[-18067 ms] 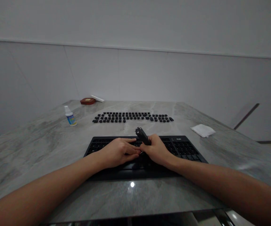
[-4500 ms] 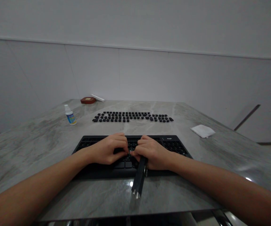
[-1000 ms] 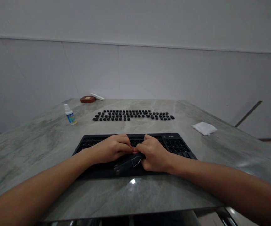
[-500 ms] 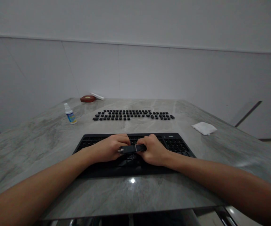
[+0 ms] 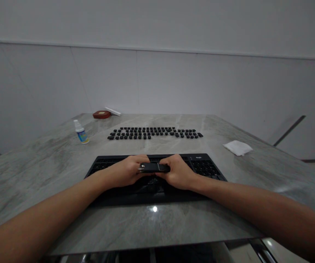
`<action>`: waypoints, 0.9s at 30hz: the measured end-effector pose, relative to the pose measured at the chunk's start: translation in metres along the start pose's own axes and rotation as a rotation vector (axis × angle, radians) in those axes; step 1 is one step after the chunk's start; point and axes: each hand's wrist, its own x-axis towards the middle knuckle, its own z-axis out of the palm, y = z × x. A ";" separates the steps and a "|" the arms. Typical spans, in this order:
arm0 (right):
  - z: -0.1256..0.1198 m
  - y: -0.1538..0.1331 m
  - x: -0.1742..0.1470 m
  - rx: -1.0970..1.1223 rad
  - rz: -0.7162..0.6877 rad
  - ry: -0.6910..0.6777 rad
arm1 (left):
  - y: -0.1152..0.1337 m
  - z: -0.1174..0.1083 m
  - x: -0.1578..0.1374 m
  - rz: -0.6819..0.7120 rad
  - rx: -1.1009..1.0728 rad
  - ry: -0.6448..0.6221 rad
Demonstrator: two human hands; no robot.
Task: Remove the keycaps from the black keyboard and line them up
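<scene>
A black keyboard point(image 5: 157, 199) lies in front of me, with part of its middle hidden by my hands. My right hand point(image 5: 179, 171) is closed around one end of a short black tool point(image 5: 153, 167) with a small metal tip, held level above the keys. Next to the metal tip, my left hand point(image 5: 130, 170) has its fingers curled over the keyboard's middle. What its fingertips hold is hidden behind the tool. Beyond the keyboard, loose black keycaps point(image 5: 142, 133) are laid out in rows.
A small white spray bottle point(image 5: 81, 132) with a blue label stands at the left. Behind it are a reddish-brown case point(image 5: 102, 114) and a flat white object point(image 5: 113, 111). A folded white cloth or tissue point(image 5: 238, 147) lies at the right of the marble-patterned table point(image 5: 50, 160), which meets a wall.
The black tool has risen slightly and sits more level, moving up with my right hand. My left hand has shifted only a little, and the keycap rows look unchanged.
</scene>
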 end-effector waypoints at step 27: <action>0.010 0.009 -0.009 -0.438 -0.525 0.144 | 0.001 0.008 0.005 0.153 0.086 0.059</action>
